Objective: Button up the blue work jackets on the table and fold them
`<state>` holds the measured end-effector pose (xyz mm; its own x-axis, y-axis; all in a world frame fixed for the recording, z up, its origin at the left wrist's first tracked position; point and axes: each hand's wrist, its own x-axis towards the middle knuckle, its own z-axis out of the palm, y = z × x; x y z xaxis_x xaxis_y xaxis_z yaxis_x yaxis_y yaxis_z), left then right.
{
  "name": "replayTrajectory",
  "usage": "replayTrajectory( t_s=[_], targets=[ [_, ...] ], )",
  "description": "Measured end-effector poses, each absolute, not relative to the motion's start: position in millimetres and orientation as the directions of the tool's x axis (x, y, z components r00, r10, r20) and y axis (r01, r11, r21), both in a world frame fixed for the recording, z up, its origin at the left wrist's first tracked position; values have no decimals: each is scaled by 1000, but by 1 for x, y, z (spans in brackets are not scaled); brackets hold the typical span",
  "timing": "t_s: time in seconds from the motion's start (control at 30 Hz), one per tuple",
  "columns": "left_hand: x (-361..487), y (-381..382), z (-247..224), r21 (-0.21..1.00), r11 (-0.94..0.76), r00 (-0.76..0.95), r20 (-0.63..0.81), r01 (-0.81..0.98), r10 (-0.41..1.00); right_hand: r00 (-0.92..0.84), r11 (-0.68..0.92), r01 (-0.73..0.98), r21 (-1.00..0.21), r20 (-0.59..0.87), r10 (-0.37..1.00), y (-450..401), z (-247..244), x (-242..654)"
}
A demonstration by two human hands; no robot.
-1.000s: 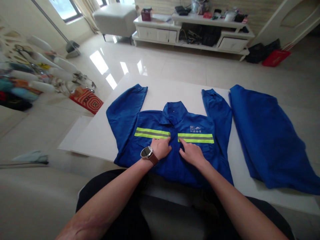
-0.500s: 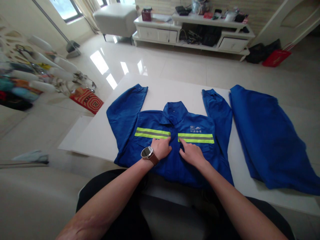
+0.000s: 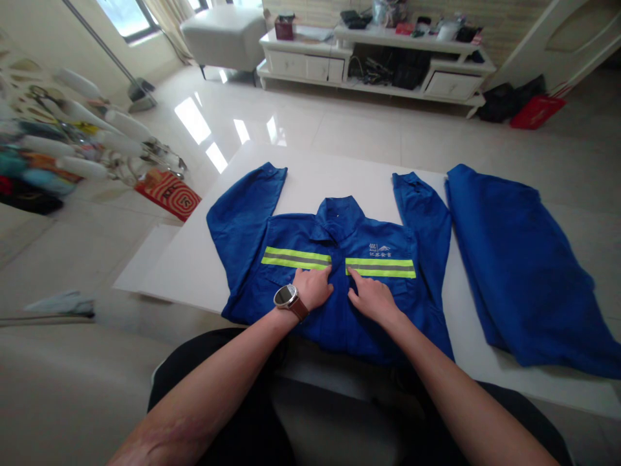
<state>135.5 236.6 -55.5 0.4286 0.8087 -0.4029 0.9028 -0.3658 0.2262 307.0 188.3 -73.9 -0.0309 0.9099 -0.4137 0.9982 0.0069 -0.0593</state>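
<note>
A blue work jacket (image 3: 334, 310) lies front up, its collar away from me and both sleeves bent upward. Yellow-green reflective strips (image 3: 383, 267) cross the chest on either side of the front placket. My left hand (image 3: 313, 287), with a watch (image 3: 286, 296) on the wrist, touches the inner end of the left strip with an outstretched index finger. On the other side of the placket, my right hand (image 3: 371, 294) touches the right strip's inner end the same way. Each thumb stands apart from the index finger, the other fingers are partly curled, and neither hand grips anything.
The jacket rests on a white table (image 3: 194, 265). To its right lies a folded blue garment (image 3: 528, 272), reaching the near edge. Beyond are a white TV cabinet (image 3: 310, 68) and a pale stool (image 3: 223, 39). A red patterned bag (image 3: 169, 194) stands left of the table.
</note>
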Motion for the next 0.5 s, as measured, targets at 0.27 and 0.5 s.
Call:
replayTrajectory(
  t_s=[0.27, 0.5],
  targets=[
    [136, 237, -58, 233, -360, 426, -392, 903, 815, -38, 13, 998, -65, -400, 916, 188, -76, 308],
    [135, 236, -62, 224, -365, 426, -388, 904, 817, -33, 5, 998, -67, -423, 905, 188, -75, 308]
  ],
)
